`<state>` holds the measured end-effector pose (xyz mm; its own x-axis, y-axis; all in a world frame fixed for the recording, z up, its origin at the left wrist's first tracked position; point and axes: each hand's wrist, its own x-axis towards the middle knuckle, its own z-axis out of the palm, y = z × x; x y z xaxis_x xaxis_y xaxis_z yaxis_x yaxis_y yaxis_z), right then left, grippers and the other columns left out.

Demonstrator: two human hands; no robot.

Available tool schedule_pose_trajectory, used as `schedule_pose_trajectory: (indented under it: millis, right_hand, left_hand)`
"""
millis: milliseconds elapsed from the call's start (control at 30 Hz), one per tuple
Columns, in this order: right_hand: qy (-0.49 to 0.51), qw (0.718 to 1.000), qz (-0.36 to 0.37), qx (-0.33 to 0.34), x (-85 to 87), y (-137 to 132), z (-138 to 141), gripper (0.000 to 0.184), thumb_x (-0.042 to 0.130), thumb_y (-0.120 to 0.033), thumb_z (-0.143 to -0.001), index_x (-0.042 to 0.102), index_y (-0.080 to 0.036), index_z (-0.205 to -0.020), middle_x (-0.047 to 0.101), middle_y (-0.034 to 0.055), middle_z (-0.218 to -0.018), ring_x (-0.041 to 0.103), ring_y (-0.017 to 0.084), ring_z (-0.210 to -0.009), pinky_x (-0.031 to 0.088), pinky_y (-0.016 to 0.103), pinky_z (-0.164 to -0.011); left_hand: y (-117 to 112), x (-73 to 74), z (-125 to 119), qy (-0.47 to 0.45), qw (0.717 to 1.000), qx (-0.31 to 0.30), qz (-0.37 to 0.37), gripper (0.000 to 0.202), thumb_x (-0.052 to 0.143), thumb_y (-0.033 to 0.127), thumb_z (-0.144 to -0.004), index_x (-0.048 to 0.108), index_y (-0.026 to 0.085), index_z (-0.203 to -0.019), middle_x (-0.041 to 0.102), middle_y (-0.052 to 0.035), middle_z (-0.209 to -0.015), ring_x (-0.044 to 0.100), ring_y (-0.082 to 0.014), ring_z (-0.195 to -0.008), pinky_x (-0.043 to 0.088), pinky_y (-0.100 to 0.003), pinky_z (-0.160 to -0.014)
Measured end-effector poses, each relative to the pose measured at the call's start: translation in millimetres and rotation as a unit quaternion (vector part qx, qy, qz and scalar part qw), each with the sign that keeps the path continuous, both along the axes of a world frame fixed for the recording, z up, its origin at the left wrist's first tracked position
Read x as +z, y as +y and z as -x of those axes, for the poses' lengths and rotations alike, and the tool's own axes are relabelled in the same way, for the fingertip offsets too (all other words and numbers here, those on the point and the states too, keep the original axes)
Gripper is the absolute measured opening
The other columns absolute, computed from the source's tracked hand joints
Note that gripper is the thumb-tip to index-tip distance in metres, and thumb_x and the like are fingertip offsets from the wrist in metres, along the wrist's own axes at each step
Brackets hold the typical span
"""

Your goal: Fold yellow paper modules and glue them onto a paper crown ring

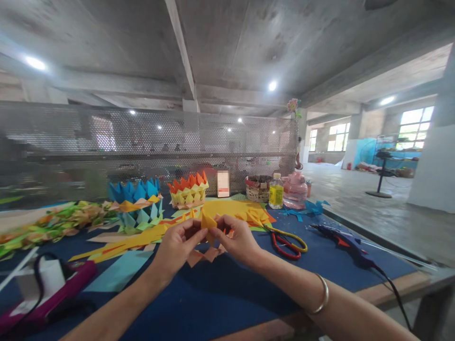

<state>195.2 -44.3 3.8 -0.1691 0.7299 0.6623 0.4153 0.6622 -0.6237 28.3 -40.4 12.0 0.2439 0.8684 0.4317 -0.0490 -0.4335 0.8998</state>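
My left hand and my right hand meet above the blue table, both pinching a small folded yellow paper piece between their fingertips. A silver bangle circles my right wrist. Just under the hands lies a strip of folded orange paper triangles. Long yellow and orange paper strips stretch away to the left of my left hand.
Scissors with red and yellow handles and a blue glue gun lie to the right. A blue paper crown, an orange-yellow crown, a woven basket, a bottle and a pink jug stand before a mesh screen. A pink tool lies at the left.
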Motion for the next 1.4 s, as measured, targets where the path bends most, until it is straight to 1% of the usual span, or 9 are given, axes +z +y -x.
schedule_pose_trajectory:
  millis: [167,267,433,633,900,1167,1333,1400]
  right_hand:
    - [-0.001,1.000,0.006,-0.003,0.7,-0.6,0.2,0.019,0.058,-0.033,-0.086,0.059,-0.017,-0.076,0.059,-0.0013,-0.068,0.051,0.011,-0.064,0.041,0.023,-0.061]
    - [-0.002,1.000,0.008,-0.005,0.5,-0.3,0.8,0.018,0.058,-0.033,-0.086,0.060,-0.017,-0.079,0.058,-0.0017,-0.068,0.050,0.011,-0.063,0.040,0.023,-0.060]
    - [-0.004,1.000,0.004,-0.005,0.8,-1.1,1.0,0.018,0.058,-0.034,-0.086,0.059,-0.017,-0.077,0.056,-0.0023,-0.066,0.049,0.011,-0.062,0.039,0.023,-0.059]
    - [-0.011,1.000,0.005,0.001,0.6,-1.5,0.3,0.017,0.057,-0.032,-0.087,0.059,-0.017,-0.078,0.057,-0.0018,-0.068,0.049,0.011,-0.063,0.039,0.022,-0.059]
    - [-0.025,1.000,0.011,-0.003,-4.4,3.7,-0.7,0.018,0.056,-0.033,-0.087,0.058,-0.017,-0.078,0.056,-0.0017,-0.067,0.048,0.011,-0.061,0.037,0.022,-0.057]
    - [-0.036,0.999,0.004,0.013,-3.0,0.5,-1.6,0.016,0.056,-0.030,-0.086,0.057,-0.017,-0.076,0.053,-0.0015,-0.067,0.046,0.011,-0.062,0.037,0.023,-0.059]
    - [-0.033,0.999,0.015,0.013,-4.3,0.6,-0.7,0.016,0.056,-0.032,-0.087,0.060,-0.016,-0.084,0.057,-0.0009,-0.070,0.049,0.011,-0.063,0.037,0.022,-0.059]
    - [-0.038,0.999,0.021,0.010,-4.1,0.2,0.3,0.016,0.058,-0.032,-0.086,0.061,-0.017,-0.083,0.058,-0.0013,-0.071,0.049,0.010,-0.063,0.037,0.022,-0.058]
  left_hand:
    - [-1.4,1.8,0.2,-0.002,1.000,-0.001,0.002,0.024,0.075,0.036,-0.068,0.072,0.018,-0.083,0.074,-0.0041,-0.082,0.068,-0.0205,-0.078,0.054,-0.029,-0.075]
    - [-2.6,3.3,0.2,0.000,1.000,-0.004,0.005,0.023,0.075,0.036,-0.069,0.072,0.018,-0.083,0.074,-0.0045,-0.084,0.069,-0.0212,-0.079,0.054,-0.029,-0.075]
    - [-3.9,4.9,0.1,-0.004,1.000,-0.002,0.005,0.023,0.075,0.035,-0.068,0.072,0.018,-0.082,0.075,-0.0049,-0.084,0.070,-0.0214,-0.077,0.056,-0.030,-0.074]
    - [-3.3,5.3,0.7,0.006,1.000,0.006,-0.021,0.019,0.075,0.034,-0.068,0.072,0.019,-0.079,0.076,-0.0050,-0.081,0.071,-0.0231,-0.076,0.057,-0.032,-0.073]
    - [-2.1,3.7,1.3,0.045,0.998,0.017,-0.049,0.021,0.068,0.036,-0.072,0.072,0.018,-0.083,0.076,-0.0049,-0.085,0.072,-0.0229,-0.078,0.058,-0.031,-0.072]
    - [-0.1,1.7,2.2,0.049,0.997,0.024,-0.055,0.018,0.066,0.032,-0.070,0.072,0.018,-0.080,0.075,-0.0029,-0.078,0.070,-0.0202,-0.073,0.056,-0.028,-0.069]
    - [-0.1,0.7,3.6,0.051,0.997,0.029,-0.058,0.017,0.065,0.032,-0.071,0.071,0.018,-0.080,0.075,-0.0025,-0.080,0.070,-0.0200,-0.077,0.055,-0.027,-0.073]
    - [0.9,-0.1,4.4,0.051,0.996,0.038,-0.058,0.017,0.066,0.033,-0.072,0.070,0.019,-0.080,0.075,-0.0021,-0.080,0.070,-0.0195,-0.076,0.054,-0.026,-0.073]
